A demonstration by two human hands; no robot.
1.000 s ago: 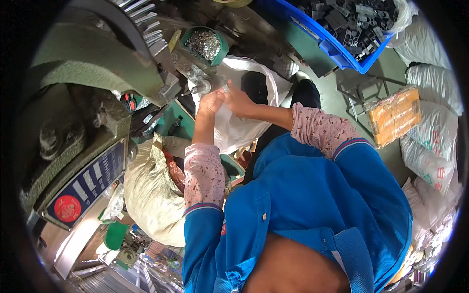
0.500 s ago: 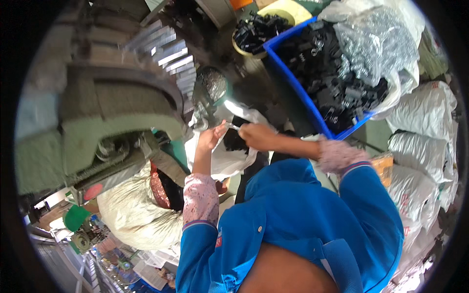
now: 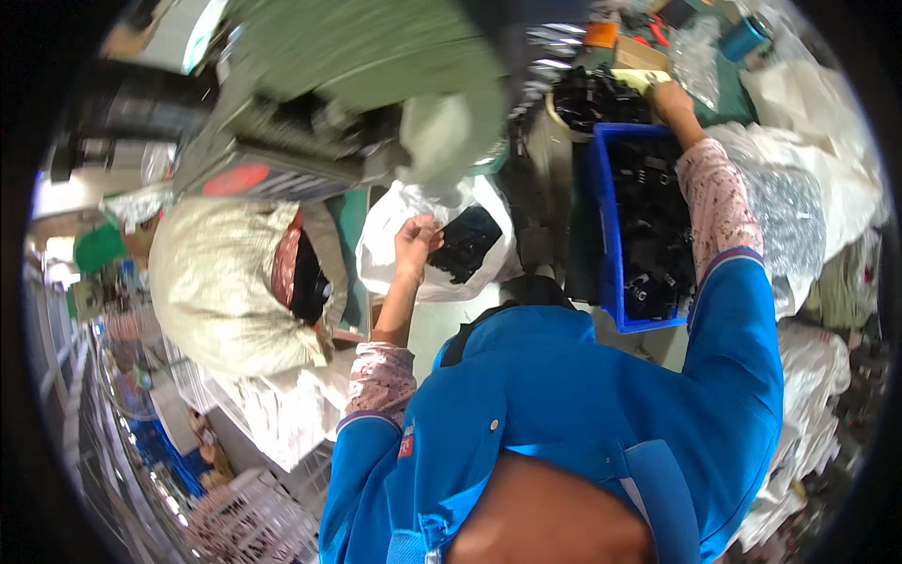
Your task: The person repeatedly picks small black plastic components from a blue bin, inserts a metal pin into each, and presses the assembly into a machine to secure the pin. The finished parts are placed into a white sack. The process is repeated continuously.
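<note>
My left hand hovers over a white plastic bag that holds a heap of black parts. Its fingers are curled together, and anything between them is too small to make out. Far off to the right, my right hand reaches past a blue crate to the rim of a pale yellow basin. Blur and the angle hide its fingertips. Black plastic pieces, some with metallic bits, fill the crate. More black pieces lie in the basin.
A green machine stands over the front left. Below it sits a bulging woven sack with a red lining. Clear plastic wrap and white sacks crowd the right side. A blue cylinder lies at the far right.
My hands were together on a small shiny piece and are now apart. The right one has moved far forward and right; the left stays over the bag. The whole view has turned.
</note>
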